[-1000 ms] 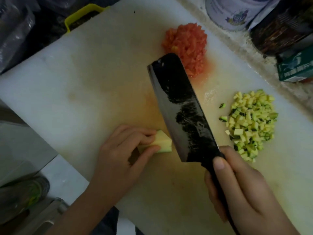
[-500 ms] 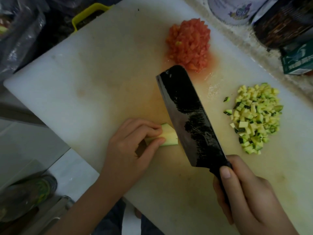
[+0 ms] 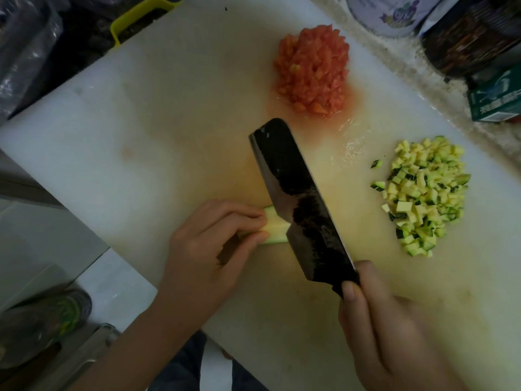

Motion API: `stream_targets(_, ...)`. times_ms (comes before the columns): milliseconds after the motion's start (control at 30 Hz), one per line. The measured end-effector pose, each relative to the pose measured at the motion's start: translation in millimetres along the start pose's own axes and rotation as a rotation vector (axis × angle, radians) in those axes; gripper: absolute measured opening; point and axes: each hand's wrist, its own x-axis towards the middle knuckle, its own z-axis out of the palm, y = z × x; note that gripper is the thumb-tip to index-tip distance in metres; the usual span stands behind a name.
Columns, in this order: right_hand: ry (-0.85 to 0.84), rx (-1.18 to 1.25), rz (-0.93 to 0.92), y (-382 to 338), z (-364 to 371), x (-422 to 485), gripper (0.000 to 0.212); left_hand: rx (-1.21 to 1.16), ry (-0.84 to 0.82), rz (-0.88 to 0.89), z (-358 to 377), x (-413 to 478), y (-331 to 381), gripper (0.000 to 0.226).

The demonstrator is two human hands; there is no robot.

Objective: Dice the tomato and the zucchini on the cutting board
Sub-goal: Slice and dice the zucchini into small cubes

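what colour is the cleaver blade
Black, mottled dark finish with a bare grey steel edge, on the cleaver blade; seen in the head view.

A tin (image 3: 389, 15), dark packet (image 3: 465, 38) and green box (image 3: 496, 104) sit together.

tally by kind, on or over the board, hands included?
tomato pile: 1
zucchini pile: 1
zucchini piece: 1
knife: 1
hands: 2 (left hand, right hand)
Total: 6
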Motion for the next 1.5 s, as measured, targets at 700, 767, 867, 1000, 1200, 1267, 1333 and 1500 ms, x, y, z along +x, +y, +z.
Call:
stream_targets(700, -0.059, 0.029, 0.065, 6, 1, 24, 0.029, 0.000, -0.012, -0.050, -1, 0, 1, 0.020)
stream_targets(767, -0.040, 0.115, 0.045, 9, -10, 25, 0.029, 0.008, -0.007, -0.052, -1, 0, 1, 0.019)
stream_targets(867, -0.038, 0.207, 0.009, 8, -19, 17, 0.026, 0.024, 0.000, -0.046, -1, 1, 1, 0.018)
stream_targets(1000, -0.051, 0.180, -0.016, 10, -16, 5, 0.026, 0.005, 0.007, -0.043, -2, -1, 2, 0.017)
stream_targets(1200, -0.023, 0.132, 0.006, 15, -4, -1, 0.030, -0.001, 0.020, -0.053, -2, -1, 2, 0.017)
stream_targets(1267, -0.022, 0.066, -0.038, 13, -3, -2, 0.023, 0.011, 0.023, -0.044, -2, -2, 2, 0.017)
stream_targets(1333, 0.003, -0.003, -0.085, 11, -2, -1, 0.016, 0.019, 0.025, -0.036, -1, -3, 2, 0.018)
stream_targets(1500, 0.048, -0.126, -0.109, -1, -7, 1, 0.014, 0.023, 0.024, -0.029, -2, -1, 2, 0.017)
